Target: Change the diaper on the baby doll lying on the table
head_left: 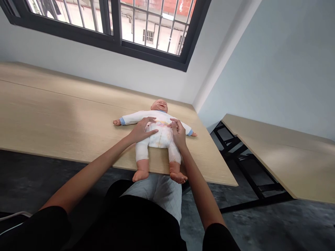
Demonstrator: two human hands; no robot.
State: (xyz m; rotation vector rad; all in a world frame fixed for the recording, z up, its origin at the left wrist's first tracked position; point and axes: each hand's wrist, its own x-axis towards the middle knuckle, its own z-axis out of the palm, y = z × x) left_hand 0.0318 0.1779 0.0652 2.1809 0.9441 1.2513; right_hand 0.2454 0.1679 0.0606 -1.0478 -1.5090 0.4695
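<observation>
A baby doll (140, 116) lies on its back on the table, head toward the window and arms spread wide. It wears a white top with blue cuffs and white leggings. Around its hips is a white diaper (160, 138) with a coloured print at the waist and a yellowish line down the front. My left hand (143, 129) rests on the diaper's left side, fingers stretched and thumb apart. On the other side, my right hand (179, 134) has its fingers curled in a pinch at the diaper's waist edge; the exact bit between the fingertips is hidden.
The light wooden table (65, 122) runs along the wall beneath a barred window (154, 31). The doll's feet reach over its front edge. Across a gap on the right stands a second table (282, 150) with a black metal frame (248, 170).
</observation>
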